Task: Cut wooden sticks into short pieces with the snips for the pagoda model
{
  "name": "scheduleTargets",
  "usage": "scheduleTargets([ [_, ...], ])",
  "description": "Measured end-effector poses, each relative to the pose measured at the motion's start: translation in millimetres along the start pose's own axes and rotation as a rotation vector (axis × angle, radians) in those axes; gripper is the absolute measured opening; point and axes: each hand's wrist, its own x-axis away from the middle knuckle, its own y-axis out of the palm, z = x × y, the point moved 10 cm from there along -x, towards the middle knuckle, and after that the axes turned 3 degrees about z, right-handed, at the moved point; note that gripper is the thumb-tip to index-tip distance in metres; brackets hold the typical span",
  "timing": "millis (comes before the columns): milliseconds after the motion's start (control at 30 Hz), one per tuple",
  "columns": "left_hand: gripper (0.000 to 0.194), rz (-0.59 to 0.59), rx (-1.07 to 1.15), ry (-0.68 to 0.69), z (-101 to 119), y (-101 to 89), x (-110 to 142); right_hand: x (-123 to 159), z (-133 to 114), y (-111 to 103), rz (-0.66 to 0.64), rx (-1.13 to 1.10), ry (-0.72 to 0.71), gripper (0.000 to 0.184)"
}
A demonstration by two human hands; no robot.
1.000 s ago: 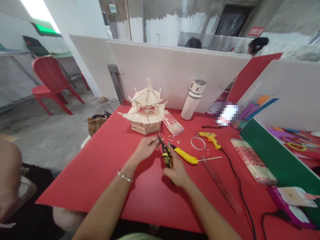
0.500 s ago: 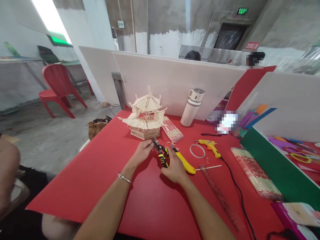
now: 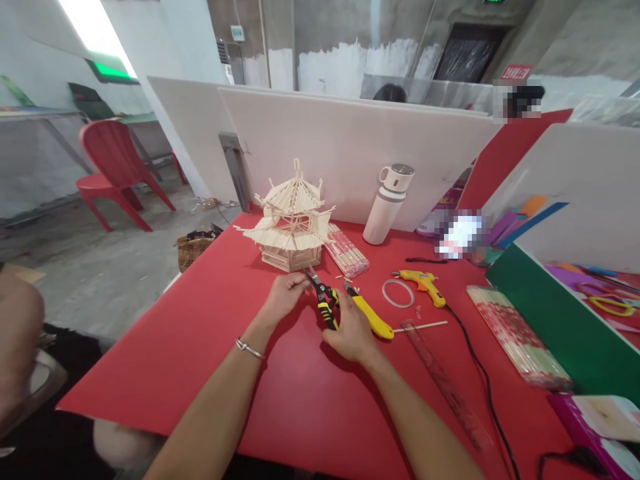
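Observation:
My right hand [image 3: 351,328] is closed around the black-and-yellow handles of pliers-like cutters [image 3: 326,308], whose jaws point up and to the left. Beside those jaws, my left hand [image 3: 286,295] has its fingers pinched together; whatever is between them is too small to make out. Just beyond both hands stands a small pagoda model [image 3: 293,223] built from pale wooden sticks, with two roof tiers. A yellow utility knife [image 3: 373,316] lies directly right of my right hand. Small stick offcuts [image 3: 345,279] are scattered beyond the cutters.
Right of my hands lie a yellow glue gun [image 3: 423,287] with a black cord, a clear ring [image 3: 399,293], a transparent ruler [image 3: 445,385] and packed sticks [image 3: 517,337]. A white flask [image 3: 387,205] stands before the white partition [image 3: 320,133]. Another person's arm [image 3: 20,333] shows at far left.
The view has shifted slightly. The cutters' jaws look a little wider apart than before. Both hands stay in nearly the same place before the pagoda model.

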Motion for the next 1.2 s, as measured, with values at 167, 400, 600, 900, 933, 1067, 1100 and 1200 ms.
scheduleTargets([
  [167,0.019,0.056,0.041,0.013,-6,1.1,0,5,-2,-2,0.012,0.01,0.016,0.072],
  [400,0.018,0.103,0.138,-0.036,-5,-0.7,2,8,-6,0,-0.019,-0.027,0.031,0.066],
  [600,0.017,0.138,0.066,0.033,4,-4.1,2,7,-4,0,-0.034,-0.03,0.056,0.063],
  [900,0.015,0.134,0.045,-0.007,7,-0.8,4,8,-3,-1,-0.031,-0.049,0.064,0.059],
  [933,0.014,0.146,0.047,-0.025,5,-1.8,4,8,-3,-1,-0.029,-0.05,0.062,0.06],
  [1067,0.012,0.157,0.05,-0.048,-2,-4.3,3,9,-2,0,-0.03,-0.048,0.058,0.065],
  [1100,0.012,0.145,0.055,-0.034,-2,-3.7,2,9,-2,0,-0.03,-0.048,0.058,0.066],
  [1200,0.015,0.09,0.038,0.027,1,-0.2,1,9,-1,-2,-0.026,-0.059,0.052,0.068],
])
